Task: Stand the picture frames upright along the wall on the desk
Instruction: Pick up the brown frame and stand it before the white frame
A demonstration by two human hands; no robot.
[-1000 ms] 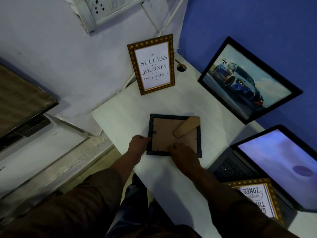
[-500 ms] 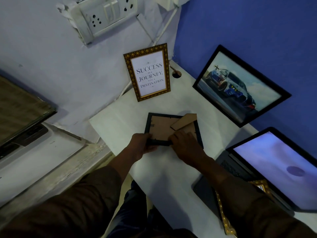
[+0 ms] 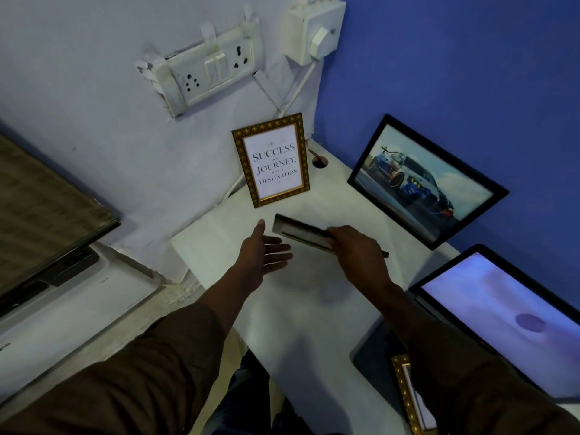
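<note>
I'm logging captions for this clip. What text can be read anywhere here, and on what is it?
"SUCCESS IS A JOURNEY, NOT A DESTINATION": on the gold frame standing against the wall; the small words "IS A" and "NOT A" are barely legible.
Car picture: markings too small to read.
Second gold frame, bottom edge: print hidden.
Nothing else bears text.

The desk (image 3: 314, 324) is white, set against a pale lavender-white wall (image 3: 94, 89) and a deep blue wall (image 3: 455, 73). One frame (image 3: 271, 160) has a gold beaded border around white paper with dark lettering; another frame (image 3: 427, 182) is black around a blue and white car. The sleeves (image 3: 131, 381) are brown, the switchboard (image 3: 207, 73) white, and the laptop screen (image 3: 508, 321) glows lilac with a darker purple spot.
</note>
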